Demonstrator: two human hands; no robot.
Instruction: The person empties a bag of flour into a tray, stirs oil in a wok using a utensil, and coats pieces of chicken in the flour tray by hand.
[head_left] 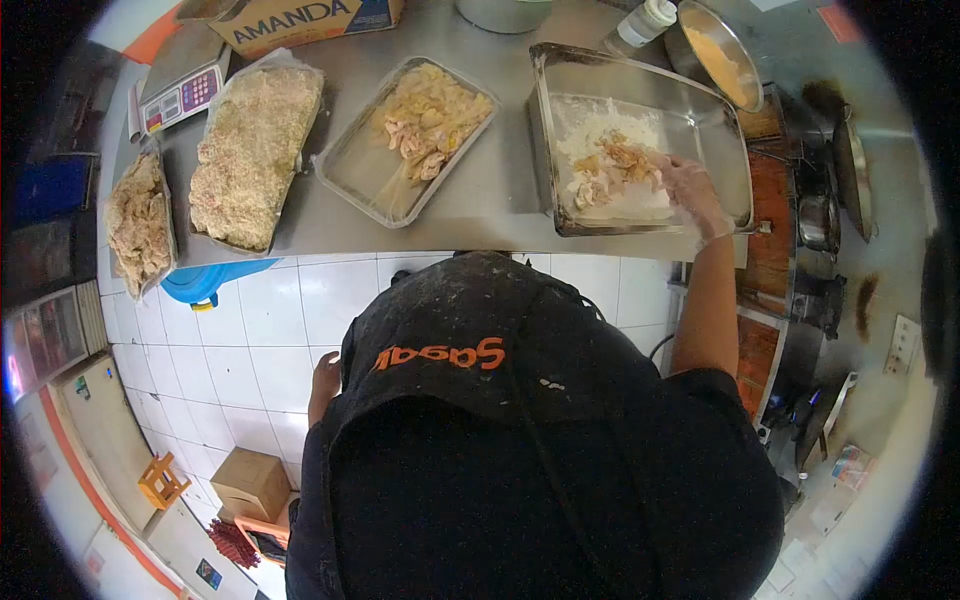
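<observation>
My right hand [690,195], in a clear plastic glove, reaches over the near right side of a deep metal tray [715,130]. Its fingers look closed at the edge of some floured raw meat pieces [625,160], which lie on white flour [590,118]. Whether a piece is between the fingers is hard to make out. Left of this tray, a shallow tray [350,175] holds more raw meat [430,110], pale and wet. My left hand [326,372] hangs low beside my body, away from the counter; its fingers are small and partly hidden.
On the counter's left lie a large tray of coated pieces [250,150] and a smaller coated batch [138,220]. Behind them are a scale [185,85] and a cardboard box [300,25]. A bowl of orange-tan powder [715,60] and a shaker jar [640,27] stand by the metal tray.
</observation>
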